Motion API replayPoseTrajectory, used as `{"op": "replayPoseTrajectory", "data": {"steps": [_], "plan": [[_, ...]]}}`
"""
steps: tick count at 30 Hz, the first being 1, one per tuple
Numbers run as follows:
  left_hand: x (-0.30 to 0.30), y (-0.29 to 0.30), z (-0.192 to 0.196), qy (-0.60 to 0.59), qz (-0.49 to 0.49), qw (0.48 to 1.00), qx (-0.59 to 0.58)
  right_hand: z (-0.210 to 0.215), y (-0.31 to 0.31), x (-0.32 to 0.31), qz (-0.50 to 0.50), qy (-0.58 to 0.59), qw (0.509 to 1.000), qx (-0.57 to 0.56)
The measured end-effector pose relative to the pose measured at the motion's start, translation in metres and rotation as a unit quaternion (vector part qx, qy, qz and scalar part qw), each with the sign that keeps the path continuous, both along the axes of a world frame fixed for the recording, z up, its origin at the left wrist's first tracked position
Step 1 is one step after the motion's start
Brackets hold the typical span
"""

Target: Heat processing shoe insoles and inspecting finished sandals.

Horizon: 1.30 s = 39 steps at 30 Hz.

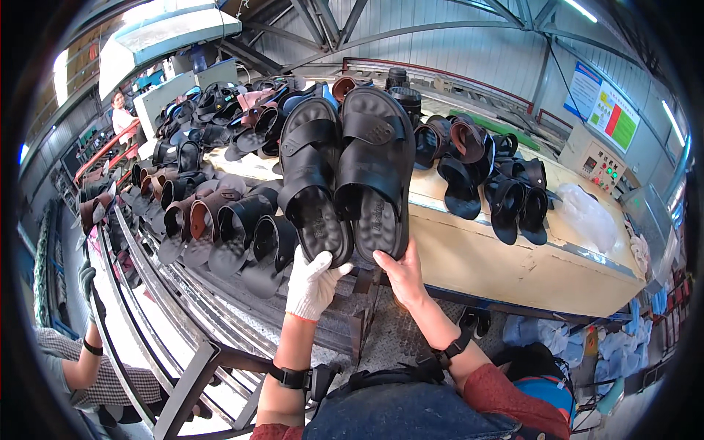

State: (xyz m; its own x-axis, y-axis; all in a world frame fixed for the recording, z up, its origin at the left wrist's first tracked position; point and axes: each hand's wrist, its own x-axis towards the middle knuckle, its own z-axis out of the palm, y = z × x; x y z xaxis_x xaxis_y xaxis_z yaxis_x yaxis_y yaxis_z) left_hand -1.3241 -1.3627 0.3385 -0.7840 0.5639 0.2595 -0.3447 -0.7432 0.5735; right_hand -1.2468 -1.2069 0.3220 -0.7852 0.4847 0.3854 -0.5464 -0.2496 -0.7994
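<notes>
Two black sandals with wide straps and bumpy footbeds are held up side by side before me, toes pointing away. My left hand, in a white knit glove, is closed on the heel of the left sandal. Bare, my right hand grips the heel of the right sandal with the thumb on top of the footbed. The undersides of both sandals and most of my fingers are hidden.
A cream table bears more sandals and a clear plastic bag. On the left, metal rails carry rows of brown and black sandals. A control box stands at right. Another person's gloved hand is at far left.
</notes>
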Motion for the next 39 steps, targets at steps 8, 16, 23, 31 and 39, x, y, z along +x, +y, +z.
{"op": "replayPoseTrajectory", "data": {"steps": [8,16,23,31,39], "plan": [[0.0,-0.001,0.0,-0.013,-0.008,1.0,0.001,0.006,-0.003,0.005,-0.014,0.004,0.999,0.043],[0.005,-0.001,0.005,-0.004,-0.005,1.0,0.004,0.006,0.0,0.006,-0.014,0.002,0.998,0.066],[0.003,-0.001,0.001,-0.007,0.001,1.0,-0.002,0.007,0.002,0.005,0.011,-0.005,0.999,0.042],[0.002,0.0,0.003,-0.007,0.012,1.0,0.0,0.009,0.005,0.007,0.045,-0.021,0.999,-0.019],[0.006,-0.002,0.007,-0.007,0.027,1.0,-0.012,0.01,0.004,0.011,0.079,-0.021,0.993,-0.079]]}}
